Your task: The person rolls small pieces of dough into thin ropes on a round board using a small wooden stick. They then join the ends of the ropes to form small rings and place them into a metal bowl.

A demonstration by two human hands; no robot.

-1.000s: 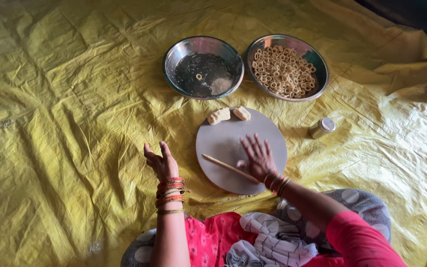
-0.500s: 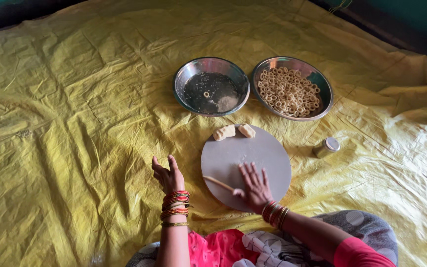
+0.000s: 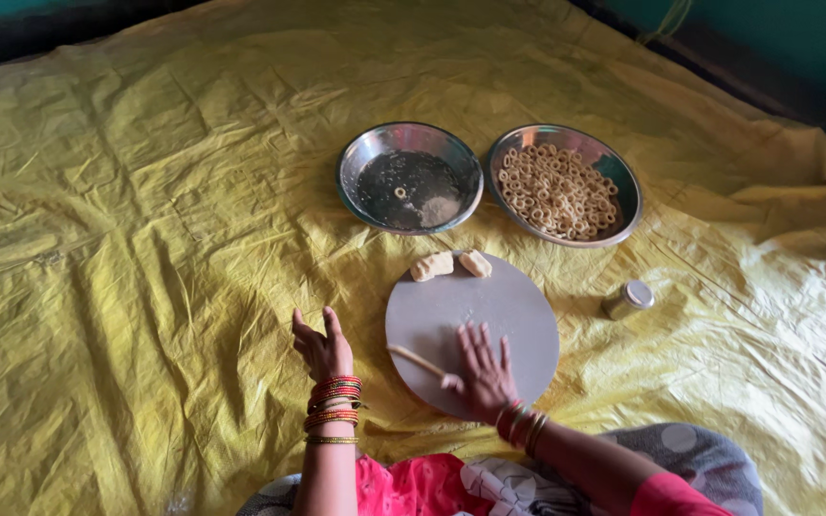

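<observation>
While the right hand lies flat with its fingers spread, it presses on a thin rope of dough that stretches leftward from under the palm across the near part of a round grey board. That rope looks pale tan, slim and even, and it is probably soft, light and easily torn or flattened; lifting it gently near an end, or with support along its length, would suit it better than pinching the middle. The left hand hovers just off the board's left edge, open and holding nothing, stacked red and gold bangles on its wrist. Two small dough lumps rest at the board's far rim. Beyond them stand two steel bowls: one nearly empty, the other filled with small dough rings. A little metal container lies to the right, all on a crinkled yellow sheet.
</observation>
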